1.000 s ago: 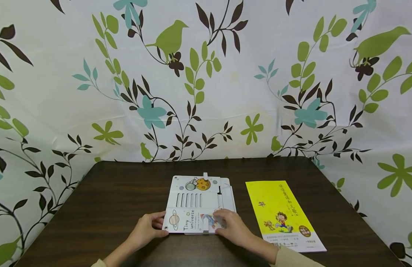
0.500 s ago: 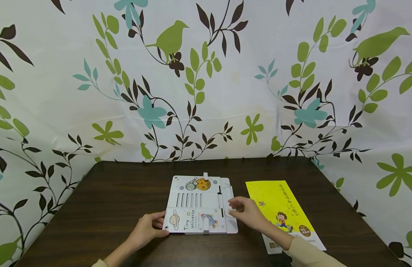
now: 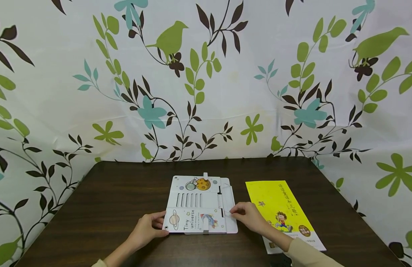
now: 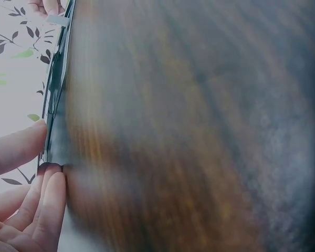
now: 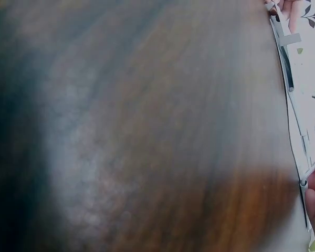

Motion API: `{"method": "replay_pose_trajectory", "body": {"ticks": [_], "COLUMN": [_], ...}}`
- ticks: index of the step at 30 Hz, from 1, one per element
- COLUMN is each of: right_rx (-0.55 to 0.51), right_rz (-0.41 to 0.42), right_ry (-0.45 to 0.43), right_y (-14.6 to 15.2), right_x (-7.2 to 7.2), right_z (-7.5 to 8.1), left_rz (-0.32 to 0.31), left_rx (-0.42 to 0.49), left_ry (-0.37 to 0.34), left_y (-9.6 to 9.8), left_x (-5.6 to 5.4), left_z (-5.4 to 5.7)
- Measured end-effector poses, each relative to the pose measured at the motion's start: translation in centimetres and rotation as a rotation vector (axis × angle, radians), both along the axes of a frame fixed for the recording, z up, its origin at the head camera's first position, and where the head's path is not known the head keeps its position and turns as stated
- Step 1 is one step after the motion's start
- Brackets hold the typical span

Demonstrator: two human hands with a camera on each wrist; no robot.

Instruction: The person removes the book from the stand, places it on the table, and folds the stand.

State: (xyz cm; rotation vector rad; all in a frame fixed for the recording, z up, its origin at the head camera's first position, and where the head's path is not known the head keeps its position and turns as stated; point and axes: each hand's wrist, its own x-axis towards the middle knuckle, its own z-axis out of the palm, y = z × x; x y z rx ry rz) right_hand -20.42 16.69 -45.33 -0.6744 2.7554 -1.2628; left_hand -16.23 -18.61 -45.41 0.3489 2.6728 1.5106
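Dark brown wood-grain counter (image 3: 109, 207), backed on all sides by a white curtain printed with green birds, leaves and teal flowers (image 3: 206, 92). Near the front edge, about centre, lies a flat white plastic folding book stand with planet stickers and "Tiny universe" lettering (image 3: 199, 204) — folded down, flush on the counter. Left hand (image 3: 147, 228) grips the stand's front-left corner, thumb on top and fingers at the edge, probably to pin it so it doesn't slide. Right hand (image 3: 247, 217) pinches a thin wire page-holder arm at the stand's right side, fingertips (image 3: 233, 211) closed on it; likely a hold for swinging the arm out. Just right of the stand, toward the counter's right edge — a thin yellow children's book with a cartoon kid on the cover (image 3: 281, 207), lying flat, partly under the right forearm. Wrist views mostly blurred counter, stand seen edge-on.
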Motion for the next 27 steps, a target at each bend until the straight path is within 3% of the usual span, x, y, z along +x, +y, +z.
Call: {"method": "replay_pose_trajectory", "body": {"ticks": [16,27], "right_rx": [-0.006,0.106], "right_rz": [0.053,0.128], "right_ry": [0.013,0.087], "right_y": [0.14,-0.28], "right_x": [-0.27,-0.65], "right_z": [0.04,0.68], "left_rz": [0.005,0.006], "left_rx": [-0.009,-0.001], "left_ry": [-0.002,0.0], "left_y": [0.16,0.09], "left_x": [0.14,-0.02], "left_z": [0.06,0.0]}}
